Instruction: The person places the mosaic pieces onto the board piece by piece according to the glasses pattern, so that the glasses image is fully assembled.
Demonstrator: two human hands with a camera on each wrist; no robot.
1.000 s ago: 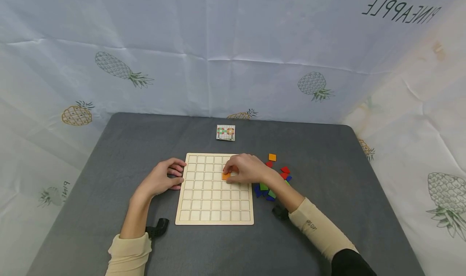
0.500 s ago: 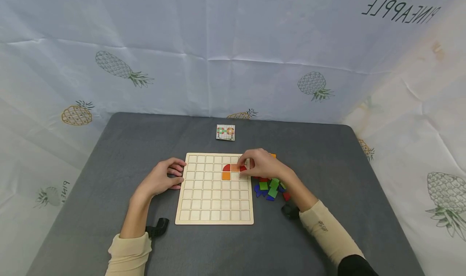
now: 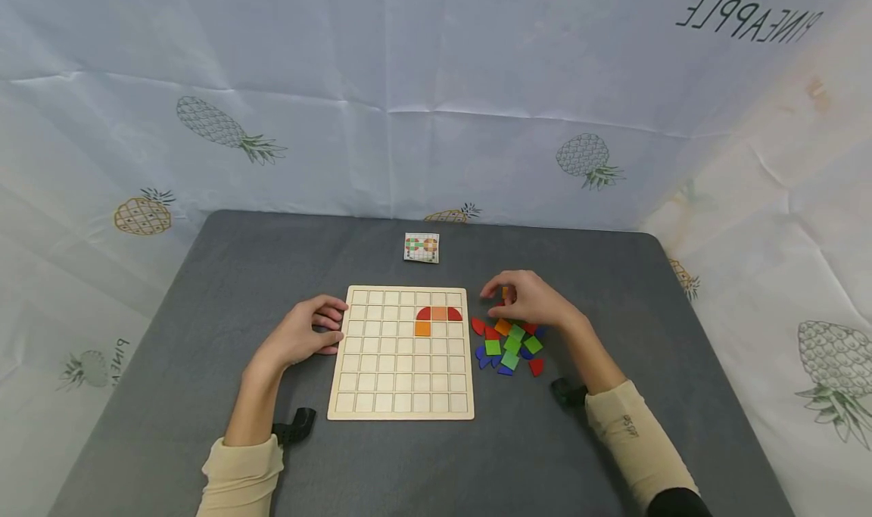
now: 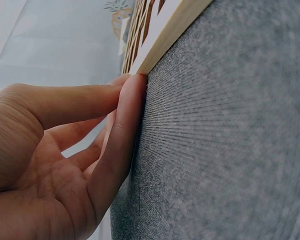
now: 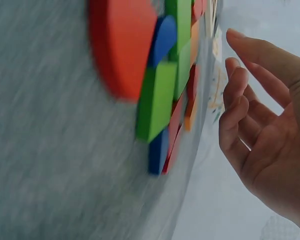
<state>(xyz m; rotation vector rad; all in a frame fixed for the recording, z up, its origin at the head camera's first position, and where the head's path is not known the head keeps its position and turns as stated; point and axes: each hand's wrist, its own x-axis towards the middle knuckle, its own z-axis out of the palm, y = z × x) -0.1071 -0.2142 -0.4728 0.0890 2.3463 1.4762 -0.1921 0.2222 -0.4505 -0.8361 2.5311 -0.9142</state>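
A wooden grid board (image 3: 402, 381) lies on the grey table (image 3: 579, 456). In its upper right cells sit a red quarter-round, an orange square (image 3: 439, 314) and another red quarter-round in a row, with an orange square (image 3: 423, 328) below the first. My left hand (image 3: 303, 337) rests with straight fingers against the board's left edge (image 4: 165, 30); the left hand (image 4: 65, 150) holds nothing. My right hand (image 3: 531, 303) hovers over the far side of a pile of red, green, blue and orange tiles (image 3: 509, 344). In the right wrist view the right hand (image 5: 260, 130) is relaxed and empty beside the tiles (image 5: 162, 85).
A small pattern card (image 3: 422, 247) lies beyond the board. A pineapple-print cloth (image 3: 436, 108) encloses the table at the back and sides. Black wrist-camera mounts (image 3: 294, 426) sit near both forearms.
My right hand left the board's upper right cells and moved right to the tile pile. The red and orange tiles it covered now show in the grid. The left hand has stayed put.
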